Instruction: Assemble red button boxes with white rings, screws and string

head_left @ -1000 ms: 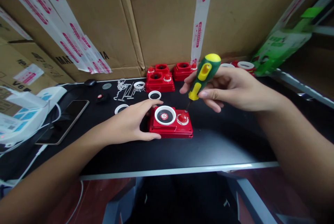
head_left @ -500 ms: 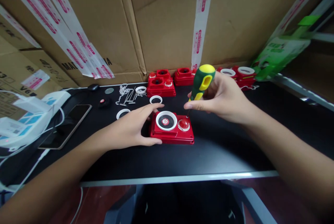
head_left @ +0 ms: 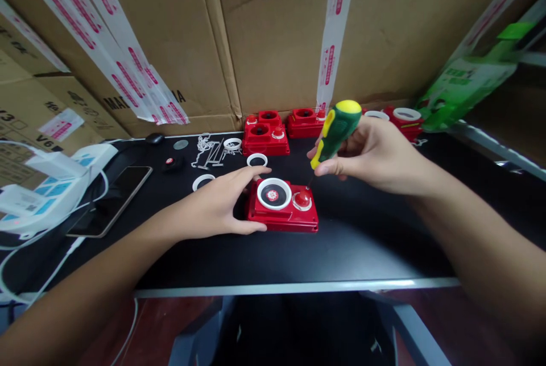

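A red box-shaped device [head_left: 277, 221] lies flat on the black table [head_left: 341, 263]. On its top are a white ring [head_left: 274, 181] around a dark round centre and a red dome [head_left: 302, 199]. My left hand [head_left: 222, 201] grips the device's left side, thumb at the front and fingers behind, partly hidden. In my right hand [head_left: 371, 153] is a green and yellow screwdriver [head_left: 340, 130], its handle tilted up to the right. The thin shaft points down at the device's back right corner, next to the dome; the tip's exact contact is too small to tell.
Similar red devices [head_left: 267, 141] stand at the back against cardboard boxes [head_left: 273, 30]. Loose white rings [head_left: 257, 160] and metal rods with a white chain [head_left: 209, 153] lie behind my left hand. A phone [head_left: 111, 201] and power strip [head_left: 55, 190] are left, a green bottle [head_left: 464, 87] back right.
The screwdriver handle has tipped further right, and my right hand has shifted slightly right with it. My left hand keeps hold of the device. The whole view has shifted a little.
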Action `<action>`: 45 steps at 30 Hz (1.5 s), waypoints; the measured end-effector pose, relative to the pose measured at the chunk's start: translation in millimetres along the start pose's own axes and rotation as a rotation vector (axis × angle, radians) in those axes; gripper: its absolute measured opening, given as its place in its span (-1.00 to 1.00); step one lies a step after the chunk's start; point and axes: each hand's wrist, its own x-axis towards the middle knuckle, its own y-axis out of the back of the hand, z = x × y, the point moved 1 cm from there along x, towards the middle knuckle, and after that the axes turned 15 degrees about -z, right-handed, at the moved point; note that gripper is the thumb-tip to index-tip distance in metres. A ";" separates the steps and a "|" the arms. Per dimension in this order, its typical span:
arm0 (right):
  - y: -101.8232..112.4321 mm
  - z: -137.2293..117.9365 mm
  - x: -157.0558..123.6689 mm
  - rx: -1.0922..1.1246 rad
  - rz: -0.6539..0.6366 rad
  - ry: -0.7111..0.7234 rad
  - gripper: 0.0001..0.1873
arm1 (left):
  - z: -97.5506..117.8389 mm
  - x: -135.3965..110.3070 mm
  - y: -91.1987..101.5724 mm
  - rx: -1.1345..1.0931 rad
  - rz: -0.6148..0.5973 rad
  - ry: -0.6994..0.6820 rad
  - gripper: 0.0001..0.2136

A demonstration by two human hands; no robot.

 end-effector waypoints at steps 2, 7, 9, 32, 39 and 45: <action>-4.2 3.7 2.2 -0.008 0.066 0.019 -0.50 | -0.9 0.1 -0.4 0.006 0.002 0.004 -0.09; -0.1 -1.0 -2.9 0.012 -0.028 -0.010 -0.52 | -2.0 0.2 -0.5 0.004 0.007 0.004 -0.07; 6.2 -4.8 -6.6 -0.004 -0.130 -0.031 -0.55 | -1.4 0.3 0.1 -0.016 0.006 0.008 -0.07; 12.7 -2.3 -6.5 -0.036 -0.088 0.027 -0.58 | -2.3 0.9 2.5 -0.019 0.017 0.023 -0.09; 13.6 -2.4 -6.3 -0.045 -0.190 0.056 -0.74 | -4.1 0.4 1.8 -0.043 0.021 0.020 -0.10; 9.0 -1.6 -5.2 -0.060 -0.132 0.057 -0.71 | -3.7 0.6 1.9 -0.034 0.029 0.021 -0.12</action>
